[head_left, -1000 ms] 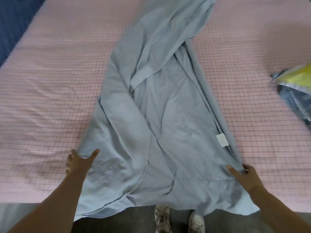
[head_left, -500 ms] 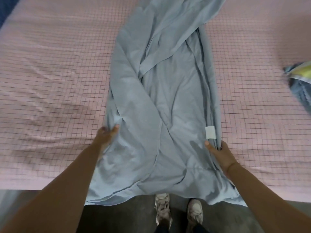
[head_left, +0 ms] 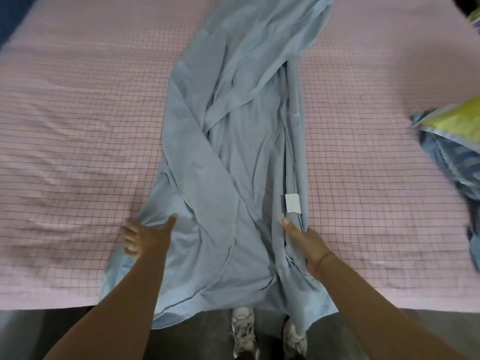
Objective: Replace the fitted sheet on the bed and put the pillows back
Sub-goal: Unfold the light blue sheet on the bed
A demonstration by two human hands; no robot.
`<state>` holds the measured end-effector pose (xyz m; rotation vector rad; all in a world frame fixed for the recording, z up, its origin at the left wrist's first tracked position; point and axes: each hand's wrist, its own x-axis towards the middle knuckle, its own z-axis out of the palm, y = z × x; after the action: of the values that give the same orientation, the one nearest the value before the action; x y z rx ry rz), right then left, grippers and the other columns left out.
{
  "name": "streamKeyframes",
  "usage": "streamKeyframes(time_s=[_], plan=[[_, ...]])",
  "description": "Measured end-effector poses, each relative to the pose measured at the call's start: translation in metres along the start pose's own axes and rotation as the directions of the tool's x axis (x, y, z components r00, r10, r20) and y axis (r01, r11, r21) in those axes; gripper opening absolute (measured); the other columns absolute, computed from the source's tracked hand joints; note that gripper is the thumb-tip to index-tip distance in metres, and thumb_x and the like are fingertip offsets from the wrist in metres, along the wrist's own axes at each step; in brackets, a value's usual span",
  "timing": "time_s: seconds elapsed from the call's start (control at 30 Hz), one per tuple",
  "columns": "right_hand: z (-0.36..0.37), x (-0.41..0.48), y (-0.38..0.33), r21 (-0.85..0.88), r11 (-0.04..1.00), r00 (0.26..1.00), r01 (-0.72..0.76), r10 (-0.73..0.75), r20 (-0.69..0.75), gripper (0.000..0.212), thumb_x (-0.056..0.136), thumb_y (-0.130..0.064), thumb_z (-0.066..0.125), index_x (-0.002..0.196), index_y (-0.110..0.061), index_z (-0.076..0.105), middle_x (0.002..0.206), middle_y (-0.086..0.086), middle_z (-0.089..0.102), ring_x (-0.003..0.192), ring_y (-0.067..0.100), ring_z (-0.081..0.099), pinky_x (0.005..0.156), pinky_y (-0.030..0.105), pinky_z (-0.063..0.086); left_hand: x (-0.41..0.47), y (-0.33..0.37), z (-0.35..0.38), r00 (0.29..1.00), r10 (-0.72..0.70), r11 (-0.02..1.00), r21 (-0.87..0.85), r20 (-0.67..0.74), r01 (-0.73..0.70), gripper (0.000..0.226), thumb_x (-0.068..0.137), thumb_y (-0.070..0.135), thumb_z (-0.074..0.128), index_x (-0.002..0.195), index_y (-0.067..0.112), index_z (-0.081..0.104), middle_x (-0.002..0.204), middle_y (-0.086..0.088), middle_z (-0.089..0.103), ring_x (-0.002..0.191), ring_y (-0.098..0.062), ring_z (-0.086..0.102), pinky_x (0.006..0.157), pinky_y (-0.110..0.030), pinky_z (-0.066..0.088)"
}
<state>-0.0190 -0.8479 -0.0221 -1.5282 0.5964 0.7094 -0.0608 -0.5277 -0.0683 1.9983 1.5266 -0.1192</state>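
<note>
A light blue fitted sheet [head_left: 233, 141] lies bunched in a long strip down the middle of the bed, its near end hanging over the edge. The bed wears a pink cover with a dark grid [head_left: 78, 126]. My left hand [head_left: 145, 236] grips the sheet's left edge, thumb on top and fingers curled under the fabric. My right hand [head_left: 304, 242] pinches the folded right edge just below a small white label [head_left: 292, 202]. A pillow with a yellow and blue cover [head_left: 457, 131] lies at the bed's right side, partly cut off.
Grey floor [head_left: 52, 323] runs along the near edge of the bed. My two white shoes [head_left: 244, 331] stand there under the hanging sheet end. A dark blue surface [head_left: 10, 11] shows at the far left corner.
Both hands have moved from the sheet's near corners further up its edges and closed on the fabric. The sheet has been gathered narrower.
</note>
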Motion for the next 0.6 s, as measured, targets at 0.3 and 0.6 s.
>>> streamKeyframes(time_s=[0.3,0.6], plan=[[-0.004,0.003,0.007,0.083,0.996,0.999,0.038,-0.04,0.019,0.067,0.062,-0.055,0.073,0.114,-0.013,0.065,0.104,0.006,0.073,0.101,0.024,0.067,0.099,0.043,0.05,0.024,0.007,0.003,0.938,0.171,0.985,-0.045,0.303,-0.165,0.081,0.082,0.054,0.067,0.139,0.005,0.037,0.137,-0.017,0.046,0.123,-0.038,0.047,0.103,-0.045,0.039],[-0.006,0.008,0.018,0.114,0.993,0.999,0.014,-0.019,0.038,0.105,0.03,-0.07,0.085,0.117,-0.016,0.063,0.106,0.007,0.073,0.103,0.027,0.067,0.096,0.046,0.051,-0.009,0.031,0.017,0.914,0.182,0.91,0.29,0.362,-0.296,0.1,0.068,0.089,0.044,0.121,0.006,0.057,0.128,-0.016,0.049,0.122,-0.037,0.044,0.103,-0.049,0.034]])
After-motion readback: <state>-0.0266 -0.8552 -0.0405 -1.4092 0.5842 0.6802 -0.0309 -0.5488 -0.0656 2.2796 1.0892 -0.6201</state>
